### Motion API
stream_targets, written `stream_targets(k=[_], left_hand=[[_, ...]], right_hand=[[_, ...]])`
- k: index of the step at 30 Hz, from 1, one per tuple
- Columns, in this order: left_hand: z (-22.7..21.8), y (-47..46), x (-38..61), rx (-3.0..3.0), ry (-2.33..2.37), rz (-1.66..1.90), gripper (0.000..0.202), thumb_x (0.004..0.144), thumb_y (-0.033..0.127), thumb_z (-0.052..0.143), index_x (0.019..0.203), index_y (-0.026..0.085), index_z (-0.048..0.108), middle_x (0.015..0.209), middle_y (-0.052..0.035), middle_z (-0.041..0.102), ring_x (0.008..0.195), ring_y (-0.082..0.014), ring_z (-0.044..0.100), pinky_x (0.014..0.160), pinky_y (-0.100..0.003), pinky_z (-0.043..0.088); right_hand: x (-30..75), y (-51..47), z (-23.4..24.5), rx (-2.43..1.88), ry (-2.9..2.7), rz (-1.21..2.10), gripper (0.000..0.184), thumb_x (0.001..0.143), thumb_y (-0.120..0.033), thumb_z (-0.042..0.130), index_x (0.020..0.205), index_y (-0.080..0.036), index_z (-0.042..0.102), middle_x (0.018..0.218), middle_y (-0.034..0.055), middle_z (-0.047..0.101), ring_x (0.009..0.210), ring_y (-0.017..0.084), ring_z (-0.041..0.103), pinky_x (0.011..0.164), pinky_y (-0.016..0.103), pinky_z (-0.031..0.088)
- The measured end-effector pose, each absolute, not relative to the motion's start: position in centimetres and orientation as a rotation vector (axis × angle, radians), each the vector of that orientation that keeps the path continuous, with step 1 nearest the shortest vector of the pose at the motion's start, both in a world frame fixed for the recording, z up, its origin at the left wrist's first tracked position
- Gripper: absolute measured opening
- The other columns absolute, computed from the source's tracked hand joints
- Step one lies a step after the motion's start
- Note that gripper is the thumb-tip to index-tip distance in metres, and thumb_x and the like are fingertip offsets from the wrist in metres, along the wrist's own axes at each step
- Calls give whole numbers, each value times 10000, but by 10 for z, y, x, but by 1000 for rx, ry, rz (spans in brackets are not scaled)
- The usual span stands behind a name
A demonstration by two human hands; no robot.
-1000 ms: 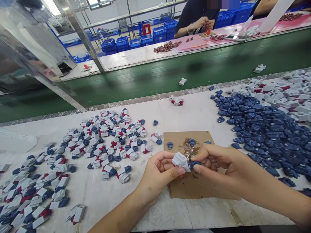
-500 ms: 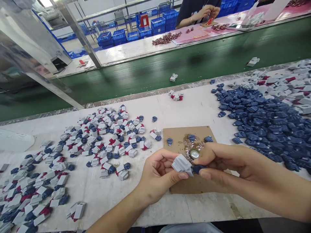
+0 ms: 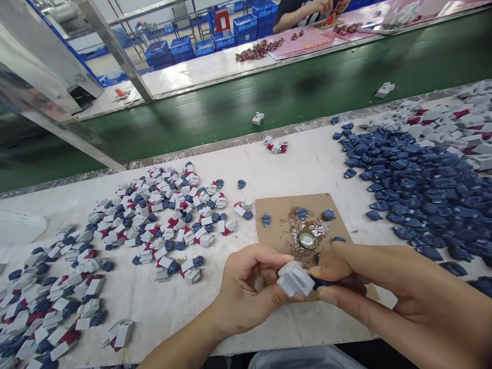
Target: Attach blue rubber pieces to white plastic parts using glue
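Observation:
Between thumb and fingers, my left hand (image 3: 246, 287) pinches a light grey plastic part (image 3: 295, 280) with a blocky, ridged shape. My right hand (image 3: 346, 277) grips a dark blue plastic piece (image 3: 323, 283) that meets the right side of the grey part; the fingers hide most of it. Below and behind the hands lies a brown cardboard sheet (image 3: 277, 241), wet with a shiny liquid around a small round cap (image 3: 307, 239). Several loose blue pieces, such as one near the sheet's right side (image 3: 328, 214), rest on it.
Joined grey, red and blue parts (image 3: 169, 205) cover the table's left. To the right lie a heap of blue pieces (image 3: 423, 189) and grey-and-red parts (image 3: 457, 123). Beyond runs a green conveyor (image 3: 207, 113) carrying two parts. Across it, a co-worker's arm (image 3: 295, 15) shows.
The view has tilted and shifted slightly. Both hands have come a little lower and nearer, still holding the grey part and blue piece together. The parts on the conveyor have moved left.

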State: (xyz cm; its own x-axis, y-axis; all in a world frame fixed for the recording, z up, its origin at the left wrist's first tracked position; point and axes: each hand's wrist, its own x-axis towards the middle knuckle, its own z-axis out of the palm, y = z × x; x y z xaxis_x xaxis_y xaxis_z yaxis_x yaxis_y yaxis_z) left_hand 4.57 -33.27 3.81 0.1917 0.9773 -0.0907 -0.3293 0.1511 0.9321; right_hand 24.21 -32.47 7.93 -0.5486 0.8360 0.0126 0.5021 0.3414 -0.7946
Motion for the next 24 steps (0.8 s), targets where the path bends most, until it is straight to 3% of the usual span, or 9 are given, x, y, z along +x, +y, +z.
stream_targets(k=[7,12,15,19,21,24], left_hand=[[35,-331,51,919,909,1079,266,677,318,851,793,214,636,726,-23,719,695,-178,695,627,-266,552],[24,-325,46,1137,966,921,264,860,278,639,1120,250,607,891,-13,658,679,-145,592,603,-250,492],[19,-326,46,1372,1104,932,185,906,257,513,1028,214,646,818,-13,645,660,-153,552,620,-259,437],[13,-331,53,1442,1148,996,256,976,334,396,936,206,614,717,-2,608,627,-161,547,629,-274,421],[10,-334,58,1442,1172,1069,307,999,400,354,941,217,594,767,-16,625,677,-173,570,677,-287,434],[6,-336,63,1438,1256,1202,383,1012,445,280,949,224,587,840,-45,648,789,-194,600,760,-305,449]], right_hand=[[236,-318,75,-1126,-2056,1245,231,924,-295,527,704,-230,554,575,-27,544,486,116,481,429,237,360],[231,-306,54,-1262,-1681,1460,287,893,-451,586,726,-218,601,621,-15,565,551,131,515,486,244,379],[216,-302,46,-1354,-1355,1273,411,873,-616,540,790,-226,640,676,2,577,574,142,513,523,266,436],[178,-304,45,-1275,-1096,1255,465,908,-651,438,929,-242,657,959,49,693,906,191,651,811,315,533],[160,-307,46,-1216,-1042,1335,471,926,-639,406,916,-235,650,943,51,716,931,194,672,830,318,540],[144,-312,46,-1187,-963,1328,515,943,-645,350,891,-219,635,801,48,721,792,188,690,761,324,555]])
